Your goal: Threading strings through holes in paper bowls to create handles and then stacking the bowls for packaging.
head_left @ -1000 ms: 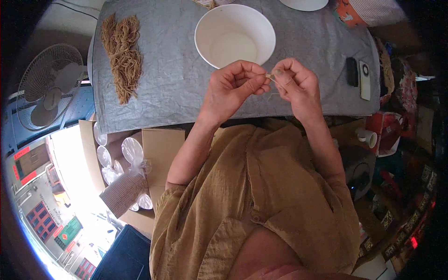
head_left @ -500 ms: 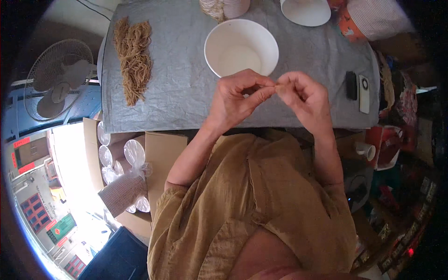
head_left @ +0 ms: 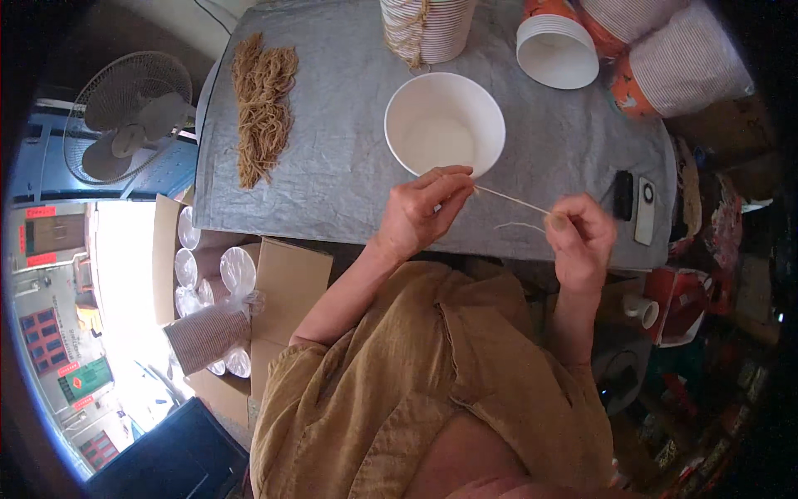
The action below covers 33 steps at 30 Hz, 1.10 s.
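Observation:
A thin pale string (head_left: pixel 515 200) runs taut between my two hands above the front of the table. My left hand (head_left: pixel 422 209) pinches one end, just at the near rim of a white paper bucket (head_left: pixel 445 125). The bucket's open mouth faces me, and its inside looks bare. My right hand (head_left: pixel 582 239) grips the string farther right, in closed fingers. A loose tail of string sticks out leftward from that hand. On the table's left lies a bundle of brown twisted strings (head_left: pixel 264 112).
A tall stack of paper buckets (head_left: pixel 428 29) with string draped on it stands behind. More bucket stacks (head_left: pixel 690 62) lie at the far right, near a dark object and a white handheld device (head_left: pixel 645 210). A carton (head_left: pixel 287 291) of wrapped cups and a fan (head_left: pixel 129 121) are left.
My hands were together at the bucket's front; the right has pulled away rightward, stretching the string between them. The view has shifted, so the table's things sit lower in the picture.

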Tool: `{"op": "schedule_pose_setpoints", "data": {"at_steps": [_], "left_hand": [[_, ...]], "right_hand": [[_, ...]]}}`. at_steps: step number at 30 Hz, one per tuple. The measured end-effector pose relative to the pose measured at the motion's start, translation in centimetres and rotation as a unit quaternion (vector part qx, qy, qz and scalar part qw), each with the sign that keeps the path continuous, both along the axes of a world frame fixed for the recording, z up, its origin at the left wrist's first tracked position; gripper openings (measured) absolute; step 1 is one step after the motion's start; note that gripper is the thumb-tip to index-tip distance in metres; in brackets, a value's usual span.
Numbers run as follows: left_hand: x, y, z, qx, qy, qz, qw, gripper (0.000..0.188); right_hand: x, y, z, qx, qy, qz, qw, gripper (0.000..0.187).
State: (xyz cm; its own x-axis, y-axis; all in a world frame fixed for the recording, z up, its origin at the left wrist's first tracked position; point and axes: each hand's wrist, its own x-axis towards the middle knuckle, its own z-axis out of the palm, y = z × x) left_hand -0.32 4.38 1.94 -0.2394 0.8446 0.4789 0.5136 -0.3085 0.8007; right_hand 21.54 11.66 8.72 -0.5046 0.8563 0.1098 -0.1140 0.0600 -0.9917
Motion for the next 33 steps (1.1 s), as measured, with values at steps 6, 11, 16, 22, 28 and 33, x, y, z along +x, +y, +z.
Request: {"op": "schedule_pose_setpoints", "data": {"at_steps": [6, 11, 16, 22, 28, 33], "left_hand": [[0.0, -0.3, 0.3, -0.046, 0.071, 0.049, 0.995, 0.012], [0.0, -0.5, 0.2, -0.055, 0.198, 0.100, 0.974, 0.017], [-4.0, -1.2, 1.5, -0.092, 0.264, 0.184, 0.942, 0.032], [-3.2, 0.2, 0.1, -0.044, 0.246, 0.174, 0.953, 0.014], [2.5, 1.5, 1.4, -0.187, -0.252, -0.089, 0.945, 0.027], [4.7, 1.3, 0.0, -0.223, -0.426, -0.204, 0.853, 0.027]], "right_hand": [[0.6, -0.2, 0.2, -0.003, 0.115, -0.090, 0.989, 0.004], [1.6, 1.7, -1.1, -0.111, 0.192, -0.059, 0.973, 0.006], [2.5, 3.0, -2.1, -0.141, 0.169, -0.122, 0.968, 0.010], [0.5, 2.9, -3.7, -0.215, 0.209, -0.087, 0.950, 0.014], [-2.5, 3.6, -4.3, -0.298, 0.355, -0.017, 0.886, 0.020], [-3.3, 3.4, -5.0, -0.311, 0.416, 0.040, 0.854, 0.019]]}}
